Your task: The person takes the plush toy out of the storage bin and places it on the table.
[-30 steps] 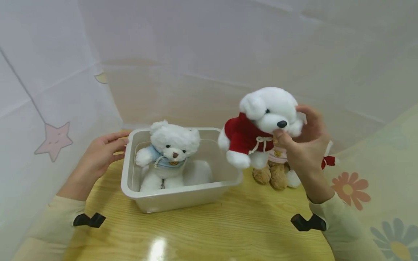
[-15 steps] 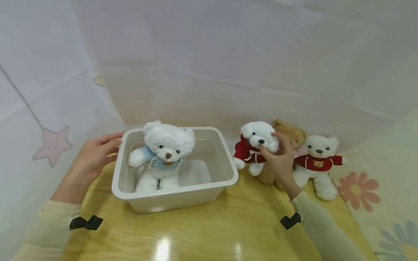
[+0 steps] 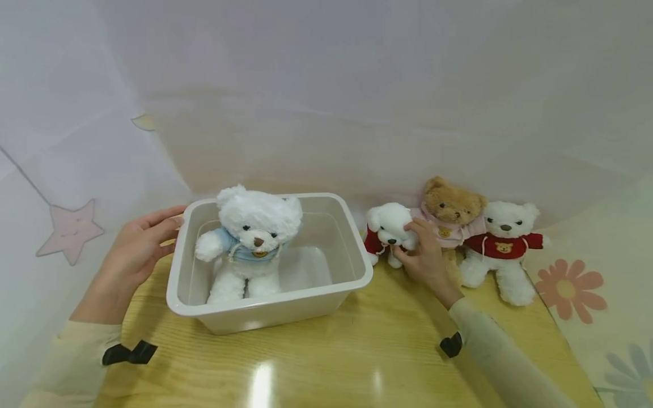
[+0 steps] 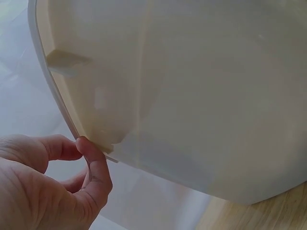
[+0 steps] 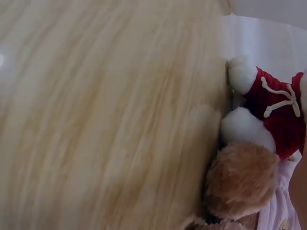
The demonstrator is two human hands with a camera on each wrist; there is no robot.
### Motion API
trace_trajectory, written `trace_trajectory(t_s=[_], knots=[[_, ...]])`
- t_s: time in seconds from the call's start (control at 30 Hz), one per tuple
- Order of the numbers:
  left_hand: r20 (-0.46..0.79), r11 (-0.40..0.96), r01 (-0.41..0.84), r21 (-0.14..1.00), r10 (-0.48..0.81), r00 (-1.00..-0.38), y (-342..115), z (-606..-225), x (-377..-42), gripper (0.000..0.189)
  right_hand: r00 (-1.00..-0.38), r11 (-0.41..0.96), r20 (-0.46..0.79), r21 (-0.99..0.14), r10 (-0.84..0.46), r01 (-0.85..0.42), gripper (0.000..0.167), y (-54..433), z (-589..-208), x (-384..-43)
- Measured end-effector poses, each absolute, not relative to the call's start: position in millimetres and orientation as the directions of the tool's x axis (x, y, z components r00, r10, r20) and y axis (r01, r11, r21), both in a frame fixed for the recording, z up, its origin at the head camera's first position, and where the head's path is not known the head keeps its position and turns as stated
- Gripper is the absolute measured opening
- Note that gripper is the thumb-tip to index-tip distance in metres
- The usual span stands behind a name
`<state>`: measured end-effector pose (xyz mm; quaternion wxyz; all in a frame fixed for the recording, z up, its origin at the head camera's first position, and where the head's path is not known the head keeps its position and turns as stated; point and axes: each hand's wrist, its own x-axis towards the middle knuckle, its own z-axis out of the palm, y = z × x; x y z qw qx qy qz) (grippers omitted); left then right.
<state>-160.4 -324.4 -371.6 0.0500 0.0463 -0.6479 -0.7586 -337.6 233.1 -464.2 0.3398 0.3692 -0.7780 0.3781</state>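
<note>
My left hand (image 3: 134,249) pinches the left rim of a pale beige plastic bin (image 3: 275,318); the left wrist view shows fingertips on the edge of the bin (image 4: 192,96). In the bin sits a white teddy bear (image 3: 260,218) in a blue top, leaning on the left side. At the back right, my right hand (image 3: 427,258) grips the head of a white plush dog (image 3: 390,221) in a red hoodie, low by the table. The dog's red hoodie (image 5: 283,112) and white legs show in the right wrist view, where most of the hand is out of sight.
Right of the dog, a brown teddy bear (image 3: 451,204) in pink and a white teddy bear (image 3: 505,249) in a red sweater sit against the fabric backdrop (image 3: 357,113). The wooden table (image 3: 316,362) ends at a slanting right edge, beside flower-printed cloth.
My right hand has carried the plush dog down and back, from in front of the other bears to a spot between the bin and the brown bear. The left hand stays at the bin's rim.
</note>
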Motion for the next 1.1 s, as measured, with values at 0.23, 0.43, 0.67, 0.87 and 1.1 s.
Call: trace_trajectory(t_s=[0.23,0.43,0.67,0.87,1.1], knots=[[0.006,-0.201,0.034,0.979,-0.138,-0.990,-325,-370,-157,0.040,-0.466,0.478,0.773,-0.243,-0.430,-0.844,0.049,245,-467,-337],[0.002,-0.186,0.025,0.982,-0.119,-0.993,-324,-370,-157,0.045,-0.530,0.532,0.719,-0.262,-0.449,-0.805,0.049,256,-461,-325],[-0.014,-0.171,0.005,0.985,-0.109,-0.994,-325,-369,-157,0.052,-0.601,0.537,0.645,-0.331,-0.472,-0.776,0.037,249,-421,-304],[-0.019,-0.181,0.002,0.983,-0.111,-0.994,-326,-369,-156,0.048,-0.730,0.481,0.588,-0.556,-0.349,-0.678,0.022,214,-357,-276],[-0.018,-0.179,0.003,0.984,-0.114,-0.993,-322,-368,-156,0.053,-0.814,0.220,0.347,-0.846,-0.466,-0.486,0.026,158,-302,-247]])
